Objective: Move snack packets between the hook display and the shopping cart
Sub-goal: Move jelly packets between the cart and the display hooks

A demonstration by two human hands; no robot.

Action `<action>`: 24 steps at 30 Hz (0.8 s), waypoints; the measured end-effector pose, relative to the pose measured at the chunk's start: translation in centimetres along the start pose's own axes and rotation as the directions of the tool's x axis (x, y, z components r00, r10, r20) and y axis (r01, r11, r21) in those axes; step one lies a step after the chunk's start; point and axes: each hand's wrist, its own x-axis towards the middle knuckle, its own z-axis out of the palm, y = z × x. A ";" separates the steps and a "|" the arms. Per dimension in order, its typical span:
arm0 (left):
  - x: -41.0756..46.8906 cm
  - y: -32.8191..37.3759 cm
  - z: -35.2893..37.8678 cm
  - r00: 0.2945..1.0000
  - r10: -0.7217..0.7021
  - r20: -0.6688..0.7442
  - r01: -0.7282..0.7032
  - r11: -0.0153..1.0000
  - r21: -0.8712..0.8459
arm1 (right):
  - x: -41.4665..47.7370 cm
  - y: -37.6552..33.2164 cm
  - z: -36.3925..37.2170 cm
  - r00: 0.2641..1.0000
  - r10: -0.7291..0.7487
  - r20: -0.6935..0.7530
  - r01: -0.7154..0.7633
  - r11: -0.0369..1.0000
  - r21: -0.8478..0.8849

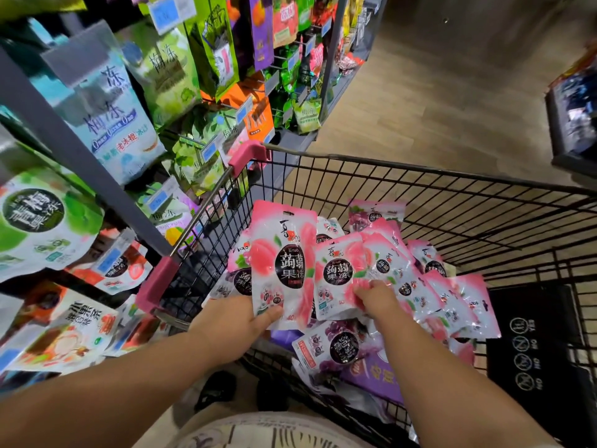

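My left hand grips the bottom edge of a pink peach jelly packet, holding it upright over the black wire shopping cart. My right hand pinches the lower part of a second pink packet that lies on a fanned pile of several pink packets inside the cart. A purple grape packet lies below them. The hook display full of hanging snack bags stands to the left of the cart.
The cart's pink handle corners touch the display side. Wood floor stretches ahead. A dark bin of goods stands at the right. The cart's black child-seat flap is at lower right.
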 end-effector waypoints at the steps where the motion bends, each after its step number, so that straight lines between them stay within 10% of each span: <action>1: 0.1 -0.2 0.2 1.000 -0.002 0.000 0.002 1.000 0.003 | -0.6 -0.1 0.0 1.000 -0.009 0.009 0.008 0.998 0.061; 16: 0.5 0.1 -2.1 0.959 -0.255 -0.121 0.163 0.850 -0.500 | -9.5 -7.4 -5.2 0.924 -0.363 -0.125 0.368 0.747 0.554; 24: -2.2 2.0 -11.5 0.940 -0.162 -0.301 -0.119 0.671 -0.732 | -15.9 -14.4 -5.1 0.790 -0.604 -0.104 0.543 0.609 0.578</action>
